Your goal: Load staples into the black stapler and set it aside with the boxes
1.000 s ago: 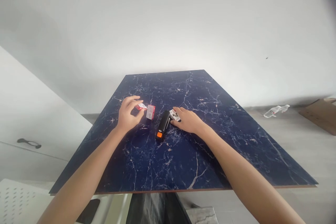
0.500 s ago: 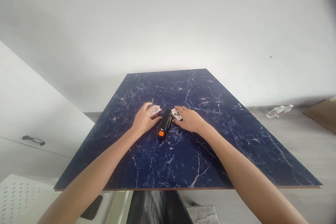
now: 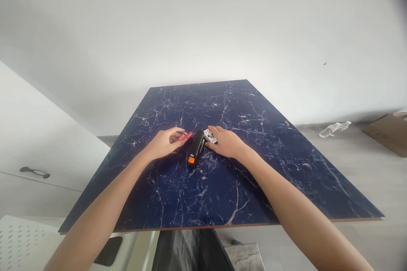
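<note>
A black stapler (image 3: 196, 148) with an orange patch on its near end lies on the blue marbled table (image 3: 210, 194), between my two hands. My left hand (image 3: 163, 143) pinches a small red box (image 3: 186, 136) between thumb and fingers, just left of the stapler. The box is tilted so a red side faces me. On the stapler's other side, my right hand (image 3: 226, 141) has its thumb and fingers around a small white box (image 3: 210, 136) with a dark printed picture. That box is partly covered by the fingers and sits close against the stapler.
A pale wall (image 3: 203, 29) stands behind the table's far edge. To the left is a white cabinet with a dark handle (image 3: 34, 172). Clear plastic bottles (image 3: 334, 129) and a cardboard box (image 3: 387, 133) are on the floor at right. A perforated white seat (image 3: 22, 237) is at lower left.
My left hand has turned the red box, so its red side shows instead of its pale top, and has moved slightly left. The right hand has kept its place by the white box.
</note>
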Demonstrator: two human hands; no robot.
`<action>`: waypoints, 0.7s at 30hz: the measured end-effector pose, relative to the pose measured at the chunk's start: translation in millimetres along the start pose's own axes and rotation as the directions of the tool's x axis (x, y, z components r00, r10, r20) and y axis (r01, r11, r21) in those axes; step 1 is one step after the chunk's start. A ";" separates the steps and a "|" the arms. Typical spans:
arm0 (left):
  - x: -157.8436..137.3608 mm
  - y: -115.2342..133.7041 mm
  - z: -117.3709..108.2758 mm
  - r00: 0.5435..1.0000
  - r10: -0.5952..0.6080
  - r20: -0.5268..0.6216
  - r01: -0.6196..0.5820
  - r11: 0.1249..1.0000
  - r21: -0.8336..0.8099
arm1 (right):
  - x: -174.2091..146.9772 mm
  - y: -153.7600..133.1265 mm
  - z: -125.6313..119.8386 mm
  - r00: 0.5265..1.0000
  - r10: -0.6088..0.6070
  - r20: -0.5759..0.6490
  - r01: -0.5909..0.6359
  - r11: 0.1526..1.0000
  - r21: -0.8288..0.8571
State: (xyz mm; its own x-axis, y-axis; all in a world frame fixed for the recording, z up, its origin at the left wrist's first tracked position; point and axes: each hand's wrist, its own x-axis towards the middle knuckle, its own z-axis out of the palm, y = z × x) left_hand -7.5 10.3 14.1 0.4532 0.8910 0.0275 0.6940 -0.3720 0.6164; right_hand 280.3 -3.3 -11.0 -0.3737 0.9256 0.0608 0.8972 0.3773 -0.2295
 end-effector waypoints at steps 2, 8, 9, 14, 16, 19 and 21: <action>2.5 -3.5 2.1 0.997 -0.046 -0.061 0.049 0.998 0.048 | 0.1 0.3 -0.2 1.000 0.002 0.004 -0.002 1.000 -0.001; 7.8 -14.6 2.5 0.919 -0.118 -0.376 0.179 0.975 0.131 | 0.2 1.7 0.5 1.000 -0.008 0.012 0.008 1.000 0.015; 7.9 -13.4 4.4 0.898 -0.098 -0.430 0.172 0.975 0.137 | 0.1 1.5 0.4 1.000 -0.008 0.014 0.007 1.000 0.018; 13.7 1.6 26.7 0.832 0.159 -0.531 0.040 0.938 0.344 | -0.4 -1.4 -1.8 1.000 0.006 0.004 -0.006 1.000 0.017; 18.1 4.2 34.7 0.873 0.193 -0.447 0.030 0.895 0.445 | -0.7 -3.1 -2.9 1.000 0.007 0.001 -0.007 1.000 0.016; 19.8 5.7 37.3 0.937 0.135 -0.321 0.036 0.880 0.473 | -1.8 -4.5 -4.2 1.000 0.008 0.002 -0.008 1.000 0.028; 15.2 10.3 34.0 0.963 0.065 -0.263 0.058 0.899 0.435 | -3.0 -3.8 -4.8 1.000 0.003 0.002 -0.003 0.999 0.041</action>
State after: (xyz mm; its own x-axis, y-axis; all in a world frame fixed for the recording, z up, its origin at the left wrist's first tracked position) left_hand 25.6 11.2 -5.9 0.3345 0.9020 0.2731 0.8931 -0.3959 0.2137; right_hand 279.1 -7.4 -5.6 -0.3719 0.9264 0.0581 0.8879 0.3733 -0.2689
